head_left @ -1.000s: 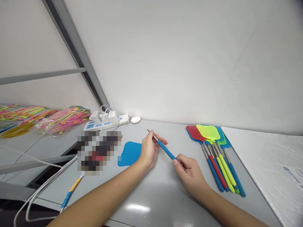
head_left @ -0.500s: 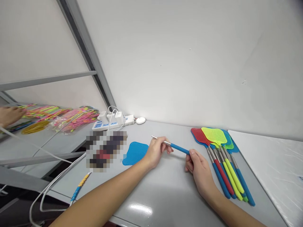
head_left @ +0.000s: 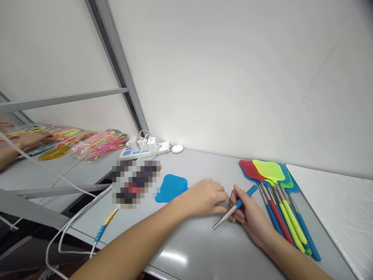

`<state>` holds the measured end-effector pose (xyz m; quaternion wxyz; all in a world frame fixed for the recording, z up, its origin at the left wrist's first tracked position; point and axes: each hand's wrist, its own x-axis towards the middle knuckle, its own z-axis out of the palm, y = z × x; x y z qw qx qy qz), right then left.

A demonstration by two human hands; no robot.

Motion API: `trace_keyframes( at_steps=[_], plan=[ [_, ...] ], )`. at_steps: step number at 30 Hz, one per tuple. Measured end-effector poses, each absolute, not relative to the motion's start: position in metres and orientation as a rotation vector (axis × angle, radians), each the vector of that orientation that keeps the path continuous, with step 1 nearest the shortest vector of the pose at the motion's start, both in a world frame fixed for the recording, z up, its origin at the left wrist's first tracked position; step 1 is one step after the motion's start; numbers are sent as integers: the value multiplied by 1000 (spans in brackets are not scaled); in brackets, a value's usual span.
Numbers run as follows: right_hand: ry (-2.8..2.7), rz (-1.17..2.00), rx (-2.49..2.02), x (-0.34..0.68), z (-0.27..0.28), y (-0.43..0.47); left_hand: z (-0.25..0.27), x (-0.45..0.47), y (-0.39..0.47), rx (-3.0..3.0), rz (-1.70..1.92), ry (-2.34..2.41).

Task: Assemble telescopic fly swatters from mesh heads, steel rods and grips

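My right hand [head_left: 252, 216] is closed on a telescopic fly swatter handle [head_left: 231, 212], a blue grip with a metal tube. The metal end slants down toward the lower left, and the blue end sticks up past my thumb. My left hand [head_left: 205, 197] is beside it, palm down over the table, fingers loosely bent and thumb apart, not holding the handle. Behind my left wrist, a blue perforated swatter head [head_left: 171, 188] lies flat. To the right rests a pile of assembled fly swatters [head_left: 287, 210] with red, yellow, green and blue parts.
A power strip [head_left: 145, 151] with white plugs and a round white device [head_left: 177, 149] are by the wall. White cables [head_left: 84, 206] hang at left. Another person's hand [head_left: 33, 139] is among colourful items beyond the grey frame [head_left: 121, 70]. A white sheet [head_left: 335, 202] lies at right.
The handle has turned in my right hand, so its metal end now points down toward me. My left hand has let go of the metal tube. The other person's hand has moved right.
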<state>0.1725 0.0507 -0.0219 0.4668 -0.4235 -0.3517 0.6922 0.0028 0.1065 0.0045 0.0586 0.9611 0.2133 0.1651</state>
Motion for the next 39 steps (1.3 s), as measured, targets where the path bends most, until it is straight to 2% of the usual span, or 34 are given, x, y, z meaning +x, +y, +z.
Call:
trace_keyframes(
  at_steps=[6, 11, 19, 27, 32, 39],
  plan=[
    [-798, 1703, -1022, 174, -21, 55, 42, -64, 138, 2519, 251, 1172],
    [-811, 1674, -1076, 172, -22, 57, 40, -95, 149, 2273, -31, 1346],
    [-743, 1525, -1096, 168, -21, 58, 27, -63, 140, 2435, -7, 1097],
    [-1069, 938, -1338, 178, -28, 62, 8, -24, 121, 2557, 191, 850],
    [-858, 966, -1257, 179, -27, 65, 12, -21, 118, 2481, 181, 838],
    [-710, 1075, -1142, 181, -29, 70, 15, -23, 122, 2080, 220, 729]
  ],
)
